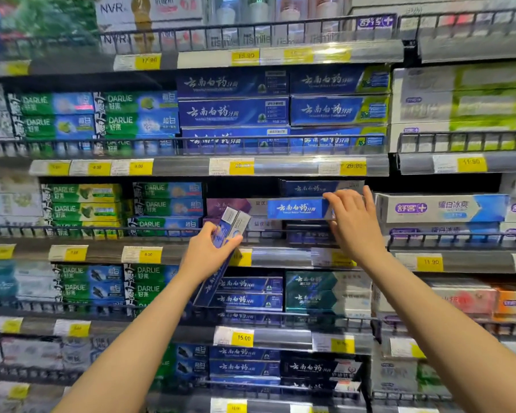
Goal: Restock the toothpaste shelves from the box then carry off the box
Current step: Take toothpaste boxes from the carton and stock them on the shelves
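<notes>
**Restocking step: blue carton being seated on the third shelf tier**

The tall metal shelving unit with wire front rails [280,234] filled the view, with five tiers visible, each edged with yellow price labels. Green Darlie cartons occupied the left bays, blue cartons the centre, white cartons the right. The supply box was not in view, so carrying it off remained outstanding.

The step in hand was judged to be shelving. The right hand [355,222] reached into the centre bay of the third tier, thumb and fingers clamped on the end of one long blue cardboard toothpaste carton with white lettering [295,208], held level above the wire rail, beside purple cartons to its left and under another blue carton behind.

The left hand [209,248] gripped a tilted bundle of dark-blue toothpaste cartons with grey end flaps [227,234] in front of the rail; two ends showed, though the exact count could not be confirmed.

The next move would probably call for pushing the level carton back until seated, then feeding one from the bundle.
</notes>
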`<state>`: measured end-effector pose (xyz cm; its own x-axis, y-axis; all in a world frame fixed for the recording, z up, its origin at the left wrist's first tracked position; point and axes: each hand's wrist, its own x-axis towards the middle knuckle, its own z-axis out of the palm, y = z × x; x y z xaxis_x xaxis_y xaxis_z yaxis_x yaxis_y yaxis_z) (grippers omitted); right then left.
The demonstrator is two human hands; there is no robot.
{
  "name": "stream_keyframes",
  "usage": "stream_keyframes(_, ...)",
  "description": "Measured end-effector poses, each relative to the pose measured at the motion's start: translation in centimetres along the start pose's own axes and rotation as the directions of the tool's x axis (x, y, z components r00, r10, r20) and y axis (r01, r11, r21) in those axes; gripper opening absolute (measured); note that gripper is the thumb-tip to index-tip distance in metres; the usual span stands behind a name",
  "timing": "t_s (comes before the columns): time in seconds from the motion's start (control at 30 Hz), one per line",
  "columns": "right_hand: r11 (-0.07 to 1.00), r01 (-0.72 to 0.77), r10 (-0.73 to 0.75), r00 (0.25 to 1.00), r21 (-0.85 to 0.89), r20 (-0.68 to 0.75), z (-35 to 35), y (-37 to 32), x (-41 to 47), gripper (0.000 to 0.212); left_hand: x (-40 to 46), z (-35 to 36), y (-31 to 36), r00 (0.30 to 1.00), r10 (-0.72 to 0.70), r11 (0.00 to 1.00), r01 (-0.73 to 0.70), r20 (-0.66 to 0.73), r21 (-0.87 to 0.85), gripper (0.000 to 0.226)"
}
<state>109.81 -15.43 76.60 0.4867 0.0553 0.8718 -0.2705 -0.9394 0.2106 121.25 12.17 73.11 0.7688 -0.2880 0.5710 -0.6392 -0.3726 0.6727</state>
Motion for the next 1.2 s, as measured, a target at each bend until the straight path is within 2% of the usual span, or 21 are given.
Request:
stream_keyframes(0.1, 0.999, -0.035, 0.036, 0.999, -0.027, 0.018, 0.9, 0.9, 1.4, 0.059, 0.4, 0.5, -0.2, 1.0, 0.006, 1.0, -0.006, -0.002, 0.025, 0.044)
stream_keyframes(0.27, 0.999, -0.045, 0.05, 0.979, -0.026, 0.2, 1.7, 2.0, 1.3, 0.062, 0.6, 2.0, -0.5, 1.0, -0.003, 0.998, 0.004, -0.021, 0.057, 0.041)
stream_keyframes(0.37, 0.997, -0.07, 0.059, 0.967, 0.036, 0.247, 2.4, 2.3, 0.6, 0.052, 0.9, 2.5, -0.8, 1.0, -0.031, 0.997, 0.031, -0.004, 0.072, 0.042)
stream_keyframes(0.47, 0.997, -0.033, 0.016, 0.97, 0.068, 0.243, 2.4, 1.8, 1.1, 0.046, 0.9, 2.7, -0.8, 1.0, -0.026, 0.998, 0.026, -0.002, 0.054, 0.05)
stream_keyframes(0.6, 0.995, 0.05, -0.068, 0.975, 0.09, 0.212, 2.3, -0.3, 2.1, 0.042, 1.0, 2.8, -1.1, 1.0, -0.019, 0.998, 0.02, -0.01, 0.058, 0.041)
stream_keyframes(1.2, 0.994, -0.021, -0.001, 0.978, 0.104, 0.208, 3.5, 0.3, 1.3, 0.048, 0.8, 3.1, -0.5, 1.0, 0.013, 0.996, -0.013, -0.009, 0.087, 0.038)
